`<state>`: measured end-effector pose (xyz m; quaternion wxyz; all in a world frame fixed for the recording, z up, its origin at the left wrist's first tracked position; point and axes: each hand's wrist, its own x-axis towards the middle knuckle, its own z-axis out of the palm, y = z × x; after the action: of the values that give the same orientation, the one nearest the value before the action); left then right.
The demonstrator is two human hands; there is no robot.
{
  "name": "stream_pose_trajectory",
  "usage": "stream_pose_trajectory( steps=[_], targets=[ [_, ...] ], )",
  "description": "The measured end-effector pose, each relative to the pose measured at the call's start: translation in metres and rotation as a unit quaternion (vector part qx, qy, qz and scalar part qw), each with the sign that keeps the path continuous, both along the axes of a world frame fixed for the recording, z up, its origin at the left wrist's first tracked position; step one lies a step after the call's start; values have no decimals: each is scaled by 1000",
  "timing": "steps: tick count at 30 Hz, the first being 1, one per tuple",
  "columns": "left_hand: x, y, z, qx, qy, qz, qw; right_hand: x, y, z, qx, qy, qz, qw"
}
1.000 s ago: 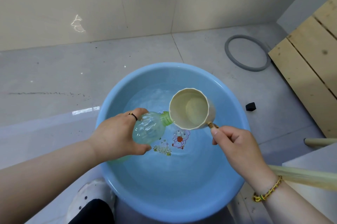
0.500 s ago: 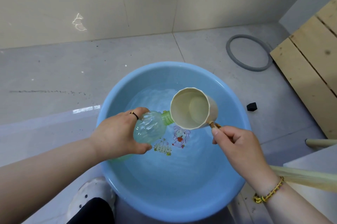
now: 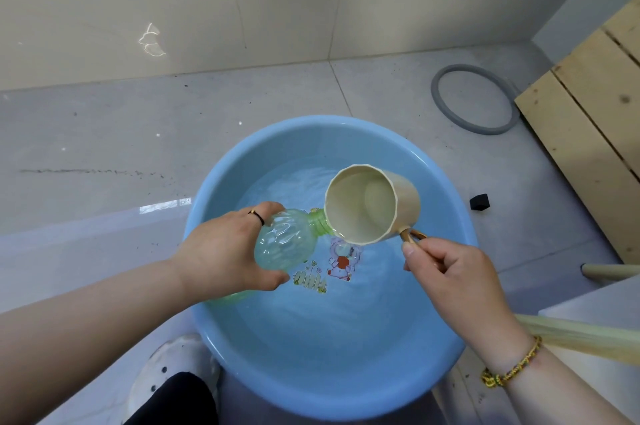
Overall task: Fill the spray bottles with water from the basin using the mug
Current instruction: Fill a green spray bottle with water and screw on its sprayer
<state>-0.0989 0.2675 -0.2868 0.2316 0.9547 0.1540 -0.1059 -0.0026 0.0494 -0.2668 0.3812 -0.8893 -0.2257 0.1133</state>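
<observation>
1. Bottle (image 3: 285, 244): held tilted over the basin (image 3: 221, 331), left hand (image 3: 225, 251) wrapped round its body, cap off.
2. Mug (image 3: 367, 205): right hand (image 3: 453, 281) pinches the handle; rim tipped at the bottle's neck, little water left inside.
3. Fill level unclear through the green plastic; pour looks nearly spent.
4. Other bottles: none in view.

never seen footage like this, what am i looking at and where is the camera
There is no machine here. A camera worn on the person's head looks down at their two bare hands. The left hand grips a clear green bottle, tilted over a blue basin of water on the floor. The right hand holds a cream mug by its handle, tipped so its rim is at the bottle's neck. A grey ring, a small black block and wooden boards lie nearby.
</observation>
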Motion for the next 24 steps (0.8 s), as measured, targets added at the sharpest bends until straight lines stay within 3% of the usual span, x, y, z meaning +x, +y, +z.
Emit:
stream_pose_trajectory(
  steps=[24],
  targets=[
    [-1,0,0,8,4,4,1000,2,1,-6,12,-85,14,996]
  ],
)
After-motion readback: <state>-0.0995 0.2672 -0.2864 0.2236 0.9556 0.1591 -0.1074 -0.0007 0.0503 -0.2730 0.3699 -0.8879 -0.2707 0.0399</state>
